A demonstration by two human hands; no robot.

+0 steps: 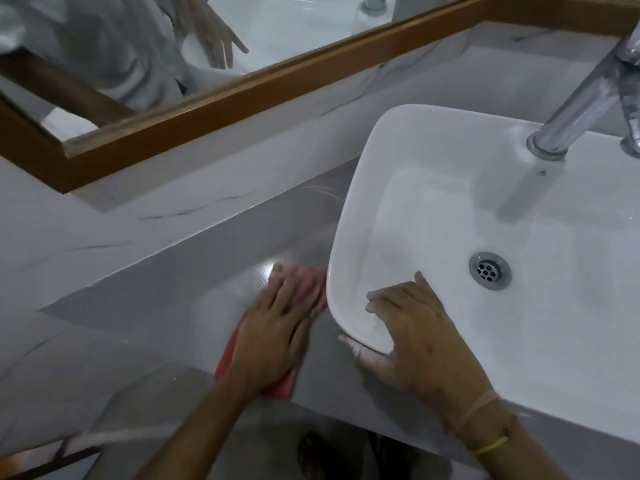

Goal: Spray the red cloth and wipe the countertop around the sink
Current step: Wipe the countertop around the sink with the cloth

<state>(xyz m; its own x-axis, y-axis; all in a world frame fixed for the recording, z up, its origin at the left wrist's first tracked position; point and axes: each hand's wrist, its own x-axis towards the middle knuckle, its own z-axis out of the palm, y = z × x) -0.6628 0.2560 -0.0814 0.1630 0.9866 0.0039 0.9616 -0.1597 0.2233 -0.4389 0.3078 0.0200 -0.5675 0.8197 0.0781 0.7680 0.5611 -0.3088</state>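
The red cloth [308, 282] lies flat on the grey countertop [138, 299], just left of the white sink [450, 209]. My left hand [273, 337] presses down on the cloth with fingers spread, covering most of it; the cloth's far end touches the sink's left side. My right hand [415, 327] grips the sink's near left corner, fingers inside the basin, thumb under the rim. No spray bottle is in view.
A chrome faucet [581, 109] rises at the sink's back right; a drain [490, 270] sits in the basin. A wood-framed mirror [242, 91] runs along the marble backsplash [104, 233]. The counter's front edge is close to my body, with the floor below.
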